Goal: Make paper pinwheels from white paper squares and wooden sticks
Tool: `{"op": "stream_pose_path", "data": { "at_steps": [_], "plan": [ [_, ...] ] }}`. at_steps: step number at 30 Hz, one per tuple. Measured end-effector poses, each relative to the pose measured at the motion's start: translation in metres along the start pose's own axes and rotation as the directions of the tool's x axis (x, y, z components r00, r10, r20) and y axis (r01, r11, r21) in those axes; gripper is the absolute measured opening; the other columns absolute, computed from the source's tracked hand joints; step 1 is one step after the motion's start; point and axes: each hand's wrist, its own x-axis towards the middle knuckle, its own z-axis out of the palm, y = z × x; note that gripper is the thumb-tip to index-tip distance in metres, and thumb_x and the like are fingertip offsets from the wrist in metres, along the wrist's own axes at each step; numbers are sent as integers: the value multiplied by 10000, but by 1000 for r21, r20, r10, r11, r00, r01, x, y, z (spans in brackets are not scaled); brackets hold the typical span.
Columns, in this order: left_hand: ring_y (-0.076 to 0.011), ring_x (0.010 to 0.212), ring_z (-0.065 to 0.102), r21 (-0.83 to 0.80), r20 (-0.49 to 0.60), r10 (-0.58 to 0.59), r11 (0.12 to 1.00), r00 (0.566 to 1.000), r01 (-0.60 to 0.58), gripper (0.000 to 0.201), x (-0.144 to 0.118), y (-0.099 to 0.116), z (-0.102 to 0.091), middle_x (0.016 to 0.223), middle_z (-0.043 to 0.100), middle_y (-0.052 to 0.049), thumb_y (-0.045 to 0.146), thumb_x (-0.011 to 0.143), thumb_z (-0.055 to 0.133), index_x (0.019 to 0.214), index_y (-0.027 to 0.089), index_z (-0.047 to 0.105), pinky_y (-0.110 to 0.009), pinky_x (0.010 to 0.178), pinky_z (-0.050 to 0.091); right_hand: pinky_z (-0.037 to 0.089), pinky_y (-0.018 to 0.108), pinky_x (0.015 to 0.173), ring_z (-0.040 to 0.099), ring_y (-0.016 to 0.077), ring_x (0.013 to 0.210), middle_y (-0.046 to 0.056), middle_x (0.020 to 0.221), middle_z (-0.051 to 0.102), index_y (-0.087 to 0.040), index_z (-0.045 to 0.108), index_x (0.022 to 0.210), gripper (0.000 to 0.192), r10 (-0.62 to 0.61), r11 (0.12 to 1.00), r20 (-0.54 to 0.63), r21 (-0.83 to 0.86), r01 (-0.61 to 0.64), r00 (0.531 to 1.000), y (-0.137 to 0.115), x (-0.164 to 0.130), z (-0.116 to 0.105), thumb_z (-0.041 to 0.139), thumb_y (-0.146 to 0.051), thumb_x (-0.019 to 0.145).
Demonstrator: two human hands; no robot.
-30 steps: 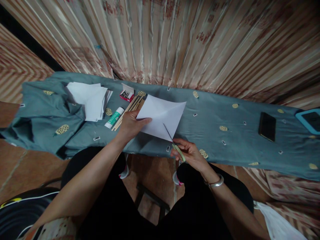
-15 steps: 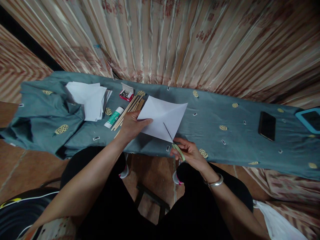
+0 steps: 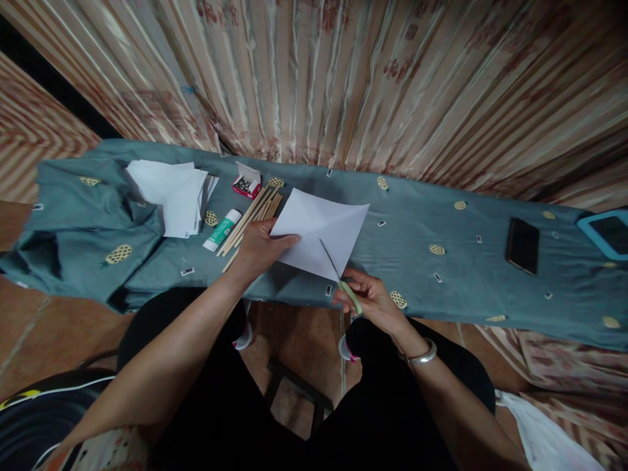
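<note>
the fingers of the right hand (image 3: 369,301) are curled tight through the green handles of the scissors (image 3: 341,278). the thin blades point up and away, and they lie over the near edge of the white sheet of paper (image 3: 318,232). the left hand (image 3: 260,247) pinches the left side of that sheet, thumb on top and fingers under it, and holds it just above the cloth.

it looks like the cutting step has only just begun, because the sheet seems whole. the next move likely needs the left hand to keep the sheet flat and steady while the blades close slowly along a straight line.

left of the sheet lie wooden sticks (image 3: 250,217), touching the left hand. a glue stick (image 3: 222,230) is just beyond them, and a small red box (image 3: 246,183) sits behind the sticks. a pile of white paper (image 3: 169,193) lies further left. far to the right of the sheet is a dark phone (image 3: 521,245).

everything rests on a grey-blue cloth (image 3: 417,275) with little yellow shapes. a striped curtain (image 3: 343,85) hangs behind, and the floor below is reddish brown.
</note>
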Motion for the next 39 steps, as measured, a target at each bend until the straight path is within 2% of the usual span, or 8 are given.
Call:
{"op": "stream_pose_path", "data": {
  "at_steps": [7,18,24,34,39],
  "plan": [
    [-218,714,684,8,6,1,1000,1000,-1,355,-2,3,1,805,764,-48,327,580,768,870,122,757,-308,647,553,424,171,423,596,90,522,-29,658,676,-189,627,1034,495,-3,1000,-8,9,3,1000,-1,0,2,836,-391,633],
    [-216,704,683,15,18,19,1000,1000,-20,327,-3,3,1,789,761,-42,328,602,770,861,128,765,-300,635,540,382,150,384,551,62,470,-16,658,691,-182,642,1012,481,-28,999,-15,15,28,1000,0,1,2,838,-407,634],
    [-217,699,680,16,19,24,1000,1000,-24,341,-3,4,2,792,758,-42,328,602,765,875,122,760,-305,631,540,365,140,356,532,55,428,-22,630,688,-180,629,1021,494,6,1000,-21,4,-6,1000,0,1,2,831,-421,640],
    [-199,681,668,34,22,20,999,1000,-21,338,-3,1,2,771,751,-35,341,608,760,871,129,761,-289,615,529,364,128,344,538,61,444,-27,613,666,-179,616,1018,489,-5,1000,-19,2,5,1000,1,-1,2,820,-438,657],
    [-207,690,674,8,3,-10,1000,1000,10,343,0,1,-1,769,755,-34,338,572,780,845,130,761,-296,629,540,423,146,394,564,61,492,16,768,707,-188,595,1102,524,36,999,49,-7,-36,998,1,-3,0,817,-404,679]
  ]
}}
